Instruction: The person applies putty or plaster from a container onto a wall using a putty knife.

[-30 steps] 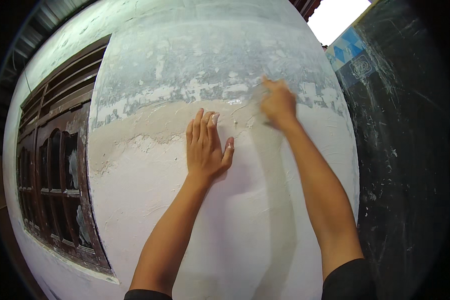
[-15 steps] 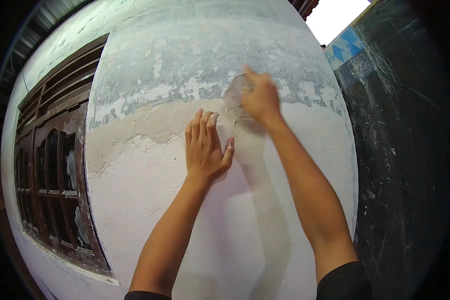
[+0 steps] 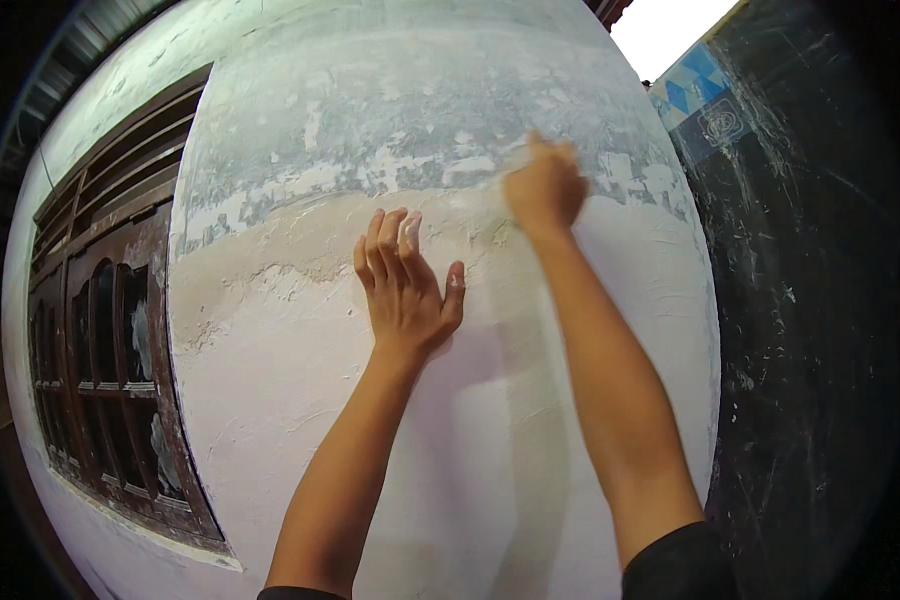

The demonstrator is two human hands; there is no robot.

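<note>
In front of me stands a wall [image 3: 300, 400] with a smooth pale lower part, a damp beige band of filler [image 3: 300, 235] across the middle and a patchy grey-and-white area [image 3: 390, 130] above. My left hand [image 3: 407, 285] rests against the wall at the lower edge of the band, fingers spread, with white smears on the fingers. Higher and to the right, my right hand [image 3: 547, 190] is closed around a scraper, at the border of filler and grey area. Motion blurs this hand, and the scraper's blade is barely visible.
A dark brown wooden window [image 3: 120, 370] with slats above it is set in the wall at left. At right a dark, scuffed wall [image 3: 800, 350] meets this one at the corner, with blue-and-white tiles [image 3: 695, 80] near its top.
My right hand has shifted slightly to the right, and its wrist has turned so the scraper's broad grey blade no longer shows. My left hand stays on the wall, fingers a little more spread.
</note>
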